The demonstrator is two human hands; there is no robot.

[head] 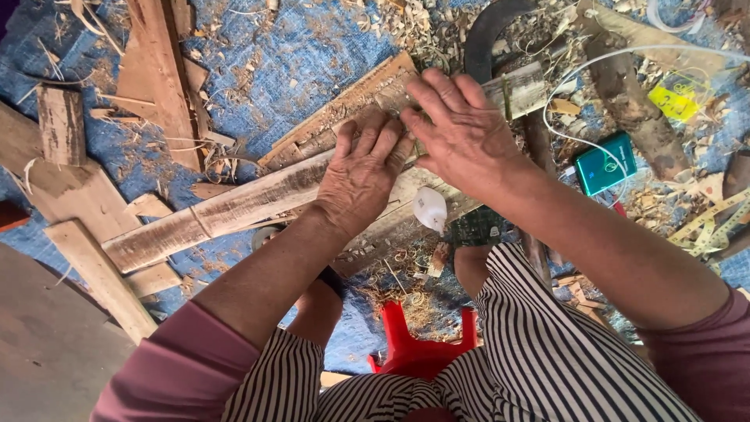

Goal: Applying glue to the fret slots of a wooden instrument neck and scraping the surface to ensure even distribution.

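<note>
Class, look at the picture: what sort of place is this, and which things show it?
Probably an informal woodworking spot on the ground: rough wooden planks under both hands, wood shavings scattered on a blue tarp, and a yellow measuring tape.

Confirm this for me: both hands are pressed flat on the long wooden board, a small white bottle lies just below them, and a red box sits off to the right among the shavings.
One detail is off. The head view shows the box to the right is teal green, not red. The rest holds: the left hand and right hand press on the wooden board, with the small white bottle just below them.
</note>
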